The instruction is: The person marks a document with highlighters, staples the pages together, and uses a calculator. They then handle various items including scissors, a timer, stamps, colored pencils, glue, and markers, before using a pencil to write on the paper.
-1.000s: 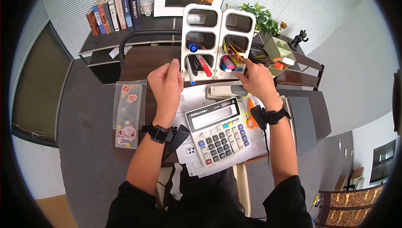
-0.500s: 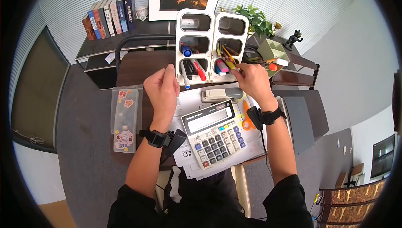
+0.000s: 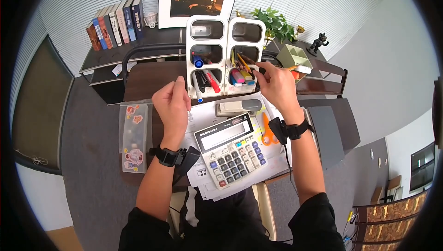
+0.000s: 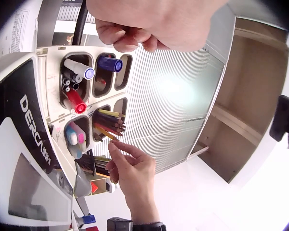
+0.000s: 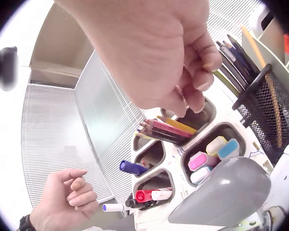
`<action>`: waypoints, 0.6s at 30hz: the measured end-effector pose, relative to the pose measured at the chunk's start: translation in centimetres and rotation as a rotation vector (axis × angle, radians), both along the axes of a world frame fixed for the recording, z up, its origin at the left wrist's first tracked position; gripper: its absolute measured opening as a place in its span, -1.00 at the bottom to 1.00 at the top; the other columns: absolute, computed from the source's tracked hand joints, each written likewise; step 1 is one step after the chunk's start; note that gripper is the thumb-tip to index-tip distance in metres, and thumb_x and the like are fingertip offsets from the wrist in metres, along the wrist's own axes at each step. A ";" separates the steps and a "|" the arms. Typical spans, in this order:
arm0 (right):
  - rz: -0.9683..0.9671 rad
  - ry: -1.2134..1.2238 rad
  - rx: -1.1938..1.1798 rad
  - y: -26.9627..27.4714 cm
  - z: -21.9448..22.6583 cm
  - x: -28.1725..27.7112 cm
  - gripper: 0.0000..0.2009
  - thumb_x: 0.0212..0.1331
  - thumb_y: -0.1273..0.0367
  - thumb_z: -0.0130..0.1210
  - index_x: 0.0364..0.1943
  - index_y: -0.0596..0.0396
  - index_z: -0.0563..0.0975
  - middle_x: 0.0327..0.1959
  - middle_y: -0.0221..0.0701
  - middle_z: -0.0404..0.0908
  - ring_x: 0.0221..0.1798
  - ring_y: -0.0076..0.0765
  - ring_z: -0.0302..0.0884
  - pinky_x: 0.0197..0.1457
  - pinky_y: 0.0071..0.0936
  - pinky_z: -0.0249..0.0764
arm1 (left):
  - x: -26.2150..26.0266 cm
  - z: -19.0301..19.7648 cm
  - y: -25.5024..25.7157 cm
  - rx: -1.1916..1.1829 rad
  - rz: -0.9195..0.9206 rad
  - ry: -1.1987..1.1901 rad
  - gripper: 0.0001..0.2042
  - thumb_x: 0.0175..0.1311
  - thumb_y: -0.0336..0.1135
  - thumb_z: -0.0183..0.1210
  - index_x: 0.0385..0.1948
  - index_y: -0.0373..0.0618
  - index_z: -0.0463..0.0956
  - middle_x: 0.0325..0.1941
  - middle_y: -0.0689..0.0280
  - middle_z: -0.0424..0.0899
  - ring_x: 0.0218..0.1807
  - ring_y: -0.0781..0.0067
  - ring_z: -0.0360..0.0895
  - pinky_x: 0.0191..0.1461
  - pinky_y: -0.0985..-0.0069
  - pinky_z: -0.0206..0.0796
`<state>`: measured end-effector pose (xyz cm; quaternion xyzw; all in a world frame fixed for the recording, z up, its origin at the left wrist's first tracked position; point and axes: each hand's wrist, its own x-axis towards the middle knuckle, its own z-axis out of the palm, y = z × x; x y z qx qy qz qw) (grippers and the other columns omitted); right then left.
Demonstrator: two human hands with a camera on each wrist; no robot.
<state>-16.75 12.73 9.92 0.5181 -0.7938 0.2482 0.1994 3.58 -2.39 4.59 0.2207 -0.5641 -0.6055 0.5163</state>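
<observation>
A white organizer with several compartments holds pens and colored pencils. Its lower right compartment has highlighters; markers fill the lower left one. Beside the pencils hovers the right hand, thumb and index finger apart at the compartment's edge, nothing visible between them. In the left wrist view, that hand has its fingertips close to a yellow pencil's end; contact is unclear. The left hand is empty, held left of the organizer with loosely curled fingers, also seen in the left wrist view.
A calculator, stapler and orange scissors lie on papers before the organizer. At the left is a stickered pouch. A mesh pen cup and green box stand right; books are behind.
The view has shifted, so the desk items appear lower and further left. The right thumb and index finger have moved off the pencils and highlighters towards the right. The left hand keeps its pose.
</observation>
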 end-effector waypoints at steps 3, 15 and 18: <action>0.021 -0.031 0.008 -0.3 -0.3 0.3 -0.77 0.15 0.41 0.27 -0.10 0.11 0.65 -0.58 -0.17 0.65 -0.49 0.02 0.64 -0.38 -0.15 0.54 | 0.0 -0.1 -0.1 0.004 0.001 0.010 -0.51 0.47 -0.28 0.07 -0.80 -0.18 0.34 -0.80 0.41 0.32 -0.75 0.66 0.23 -0.63 0.62 -0.08; 0.110 -0.073 -0.071 -1.8 -0.6 1.1 -0.73 0.12 0.40 0.31 -0.07 0.07 0.64 -0.38 -0.21 0.69 -0.36 0.01 0.67 -0.31 -0.15 0.56 | 0.1 -0.1 -0.2 -0.015 0.000 0.011 -0.50 0.49 -0.27 0.07 -0.80 -0.16 0.33 -0.80 0.40 0.32 -0.76 0.66 0.23 -0.64 0.62 -0.08; 0.125 -0.056 -0.108 -2.2 -0.8 1.2 -0.75 0.11 0.39 0.32 -0.11 0.07 0.65 -0.36 -0.22 0.69 -0.36 0.02 0.66 -0.31 -0.15 0.56 | 0.1 0.1 0.0 -0.032 0.011 -0.007 -0.50 0.49 -0.26 0.06 -0.79 -0.15 0.32 -0.80 0.40 0.32 -0.75 0.66 0.22 -0.64 0.61 -0.08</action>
